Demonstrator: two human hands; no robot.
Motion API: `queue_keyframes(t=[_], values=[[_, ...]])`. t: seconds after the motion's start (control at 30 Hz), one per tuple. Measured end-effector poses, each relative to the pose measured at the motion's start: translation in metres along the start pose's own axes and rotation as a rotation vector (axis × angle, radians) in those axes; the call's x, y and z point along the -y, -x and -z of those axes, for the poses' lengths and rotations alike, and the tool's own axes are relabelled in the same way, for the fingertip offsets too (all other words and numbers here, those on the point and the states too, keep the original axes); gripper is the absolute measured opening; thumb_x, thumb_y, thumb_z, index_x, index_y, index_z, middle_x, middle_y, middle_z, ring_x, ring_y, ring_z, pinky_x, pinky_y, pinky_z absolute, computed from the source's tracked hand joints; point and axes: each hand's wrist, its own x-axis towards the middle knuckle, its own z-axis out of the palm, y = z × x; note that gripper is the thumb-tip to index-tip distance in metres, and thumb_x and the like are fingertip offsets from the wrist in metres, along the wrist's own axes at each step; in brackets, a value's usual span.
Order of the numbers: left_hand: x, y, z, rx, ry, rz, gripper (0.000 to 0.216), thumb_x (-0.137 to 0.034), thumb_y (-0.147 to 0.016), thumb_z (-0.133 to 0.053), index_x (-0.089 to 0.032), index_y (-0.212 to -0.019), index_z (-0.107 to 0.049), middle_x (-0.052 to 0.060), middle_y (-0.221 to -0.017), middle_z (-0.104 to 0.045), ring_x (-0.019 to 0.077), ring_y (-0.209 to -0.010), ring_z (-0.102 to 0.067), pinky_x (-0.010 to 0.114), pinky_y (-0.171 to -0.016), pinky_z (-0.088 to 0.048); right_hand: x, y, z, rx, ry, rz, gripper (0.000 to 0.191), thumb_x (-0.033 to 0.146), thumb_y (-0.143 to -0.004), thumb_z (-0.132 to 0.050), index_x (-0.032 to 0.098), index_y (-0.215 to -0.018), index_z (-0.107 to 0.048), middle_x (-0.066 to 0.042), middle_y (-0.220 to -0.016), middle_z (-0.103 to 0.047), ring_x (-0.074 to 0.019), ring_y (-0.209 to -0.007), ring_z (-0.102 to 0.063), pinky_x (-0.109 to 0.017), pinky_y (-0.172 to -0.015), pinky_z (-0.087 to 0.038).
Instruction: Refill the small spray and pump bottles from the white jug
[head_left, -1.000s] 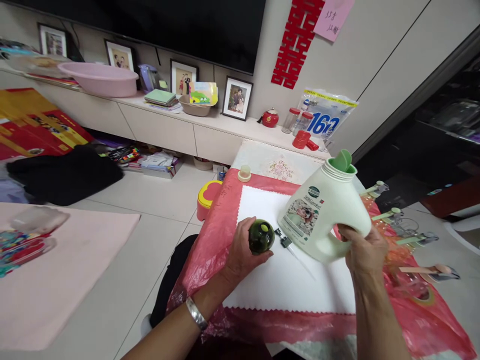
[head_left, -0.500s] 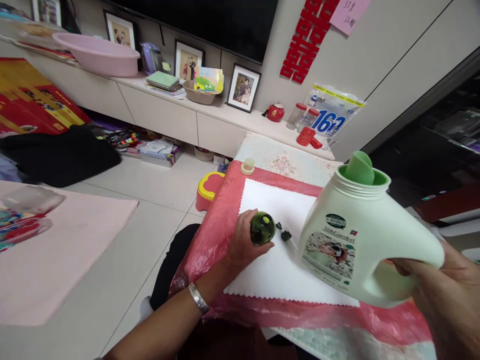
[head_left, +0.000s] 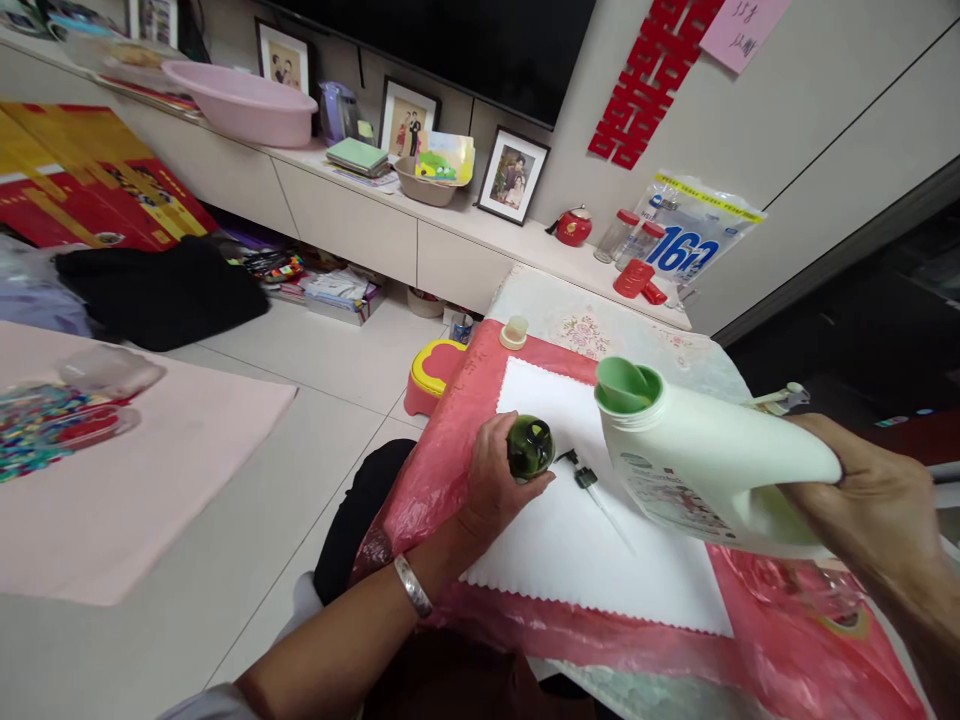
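Observation:
My left hand is wrapped round a dark green bottle, whose uncapped mouth faces up towards me. My right hand grips the handle of a large pale green detergent jug. The jug is tilted to the left, its open mouth with the green spout insert to the right of the bottle and a little higher, apart from it. No liquid shows between them. On the white scalloped mat, just right of the bottle, lies a black pump top with a clear tube.
A pale cap stands on the red plastic sheet near the table's far left corner. Beyond is a cabinet with a red pot and glass jars. A red-and-yellow stool stands left of the table.
My right hand has tipped the jug further to the left, so its mouth is lower and nearer the bottle. The pump's tube has come into view. The camera has shifted slightly left.

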Motion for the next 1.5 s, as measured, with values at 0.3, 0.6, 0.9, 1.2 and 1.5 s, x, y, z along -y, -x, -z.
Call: queue_keyframes(t=[0.3,0.6,0.9,1.2,1.5], values=[[-0.003,-0.001,0.003,0.072,0.0,0.051,0.086,-0.029,-0.066,-0.086,-0.024,-0.138,-0.039,0.013,-0.131,-0.057,0.0347,-0.124,-0.056,0.056,-0.107,-0.048,-0.008,-0.019,-0.013,0.167,0.106,0.107,0.046,0.047,-0.059,-0.05,0.025,-0.09,-0.075,0.002,-0.065,-0.062,-0.0112,-0.052,-0.056,-0.021,-0.053,-0.038],[-0.008,-0.004,0.007,0.104,0.028,0.074,0.085,-0.027,-0.065,-0.087,-0.024,-0.137,-0.041,0.013,-0.131,-0.057,0.0338,-0.122,-0.056,0.054,-0.105,-0.05,0.0,-0.028,-0.01,0.255,0.295,0.11,0.043,0.048,-0.053,-0.055,0.033,-0.089,-0.072,0.004,-0.07,-0.065,-0.0149,-0.055,-0.056,-0.024,-0.054,-0.034],[-0.014,-0.007,0.01,0.052,-0.018,0.015,0.086,-0.025,-0.065,-0.087,-0.022,-0.137,-0.04,0.013,-0.128,-0.059,0.0332,-0.118,-0.06,0.053,-0.102,-0.052,-0.008,-0.04,-0.006,0.359,0.482,0.173,0.044,0.045,-0.058,-0.066,0.038,-0.101,-0.07,0.006,-0.08,-0.067,-0.0155,-0.059,-0.057,-0.023,-0.053,-0.028],[-0.014,-0.007,0.009,0.057,-0.004,0.026,0.083,-0.028,-0.065,-0.087,-0.022,-0.135,-0.043,0.013,-0.126,-0.06,0.0326,-0.116,-0.06,0.052,-0.1,-0.052,0.022,-0.045,-0.003,0.407,0.543,0.05,0.045,0.041,-0.051,-0.068,0.04,-0.096,-0.071,0.008,-0.082,-0.068,-0.0169,-0.063,-0.059,-0.025,-0.054,-0.032],[-0.014,-0.007,0.01,0.053,-0.021,-0.008,0.085,-0.028,-0.068,-0.086,-0.022,-0.139,-0.038,0.014,-0.127,-0.059,0.0335,-0.117,-0.06,0.053,-0.1,-0.053,0.04,-0.048,0.004,0.472,0.582,0.016,0.044,0.053,-0.05,-0.053,0.041,-0.089,-0.07,0.008,-0.084,-0.067,-0.019,-0.067,-0.058,-0.03,-0.057,-0.032]])
